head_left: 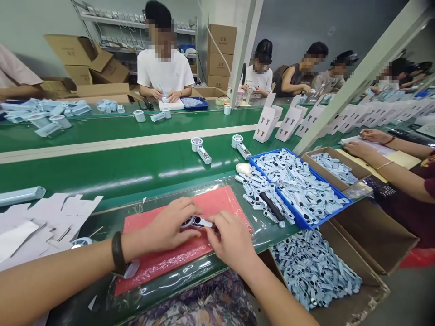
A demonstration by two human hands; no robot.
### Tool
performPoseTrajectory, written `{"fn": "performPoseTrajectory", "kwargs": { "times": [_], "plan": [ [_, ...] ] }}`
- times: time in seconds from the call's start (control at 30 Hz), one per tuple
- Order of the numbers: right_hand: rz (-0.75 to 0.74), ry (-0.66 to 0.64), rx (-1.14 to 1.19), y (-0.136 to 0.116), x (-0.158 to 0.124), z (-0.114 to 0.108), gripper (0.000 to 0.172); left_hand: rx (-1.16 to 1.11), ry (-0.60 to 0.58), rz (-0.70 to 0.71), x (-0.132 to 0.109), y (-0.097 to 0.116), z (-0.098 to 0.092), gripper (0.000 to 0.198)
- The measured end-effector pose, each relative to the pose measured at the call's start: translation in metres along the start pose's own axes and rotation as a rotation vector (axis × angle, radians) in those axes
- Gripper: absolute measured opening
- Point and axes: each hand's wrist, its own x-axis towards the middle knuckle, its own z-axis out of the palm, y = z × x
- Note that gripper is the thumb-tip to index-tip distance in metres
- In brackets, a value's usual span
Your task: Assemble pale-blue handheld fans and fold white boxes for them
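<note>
Across the middle of the frame runs the green belt (136, 167), and your work sits on the near side of it, probably so finished pieces can be slid straight onto it. At lower right, the cardboard box (370, 235) of pale blue parts stands beside you, and just above it the blue tray (306, 225) holds more of the same, spilling over its left rim towards you – likely kept there so your right hand has a short reach. At lower centre, the red mat (217, 201) lies under a clear sheet, seemingly a soft pad to guard the work from scuffs.

Your left hand (170, 226) rests on that mat with fingers curled and closed over the ringed head of the round-headed device (199, 222), pinning it flat. Your right hand (233, 240) comes in from the other side, fingertips bunched against the end of its handle – whether they pinch it or only press on it, you cannot tell from here. The device lies between both hands, with only its middle showing.
</note>
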Motion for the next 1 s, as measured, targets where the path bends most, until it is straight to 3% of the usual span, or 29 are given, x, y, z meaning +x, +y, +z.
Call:
{"fn": "performPoseTrajectory", "kwargs": {
  "times": [0.13,0.27,0.37,0.47,0.57,0.67,0.8,1.0],
  "plan": [
    [0.029,-0.011,0.1,0.002,0.0,0.0,0.012,-0.076,-0.002,-0.047,0.002,0.002,0.002,0.017],
    [0.149,-0.029,0.431,0.01,0.002,0.003,0.009,-0.097,-0.014,-0.179,0.006,0.007,0.004,0.009],
    [0.216,-0.09,0.566,0.013,0.0,0.006,0.006,-0.109,-0.034,-0.173,0.004,0.015,0.002,0.011],
    [0.218,-0.187,0.509,0.011,-0.005,0.0,0.022,-0.084,-0.057,-0.112,-0.005,0.023,0.001,0.009],
    [0.189,-0.265,0.421,0.005,-0.009,-0.008,0.039,-0.015,-0.045,-0.124,-0.016,0.028,0.006,0.023],
    [0.189,-0.32,0.38,0.001,-0.009,-0.01,0.039,0.051,-0.036,-0.158,-0.022,0.03,0.016,0.026],
    [0.194,-0.254,0.321,-0.001,-0.008,-0.001,0.033,0.096,0.018,-0.171,-0.02,0.031,0.025,0.021],
    [0.109,-0.233,0.294,0.005,-0.016,0.006,0.037,0.168,-0.06,-0.118,-0.013,0.036,0.014,0.021]
  ]
}}
